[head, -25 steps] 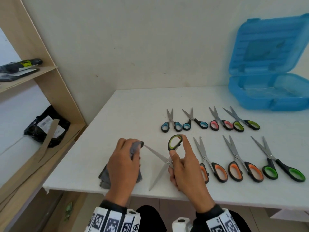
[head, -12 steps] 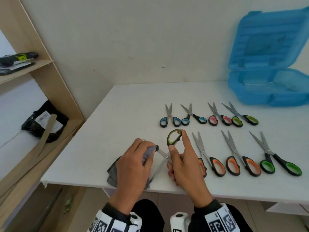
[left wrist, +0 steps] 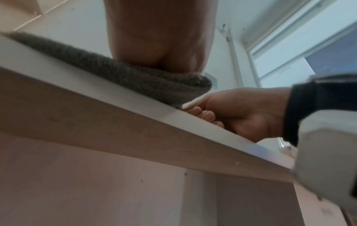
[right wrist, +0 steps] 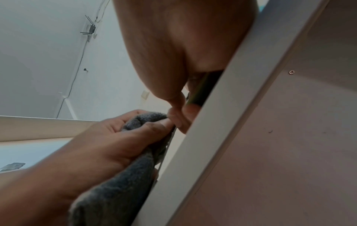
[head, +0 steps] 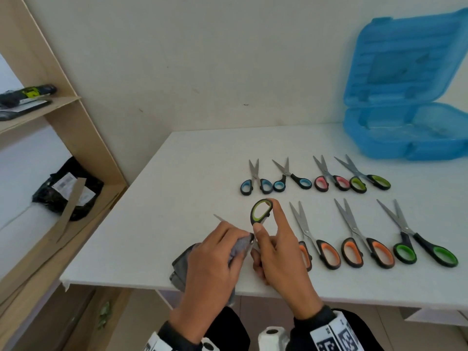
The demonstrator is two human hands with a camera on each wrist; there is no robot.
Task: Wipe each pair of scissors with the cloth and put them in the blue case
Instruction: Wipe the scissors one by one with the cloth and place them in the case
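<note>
Near the table's front edge my right hand grips the handles of a pair of green-handled scissors, held open. One blade tip pokes out beyond my left hand. My left hand pinches the grey cloth around the blades close to the pivot. In the right wrist view the cloth is bunched in the left hand's fingers. The cloth lies on the table edge in the left wrist view. The blue case stands open at the back right, its tray holding no scissors.
Several scissors lie in two rows on the white table: blue, pink and green behind, orange and green in front. A wooden shelf stands left, holding a black bag.
My left hand with the cloth slid along the blade from its tip toward the pivot, up to the right hand. The right hand kept hold of the scissors.
</note>
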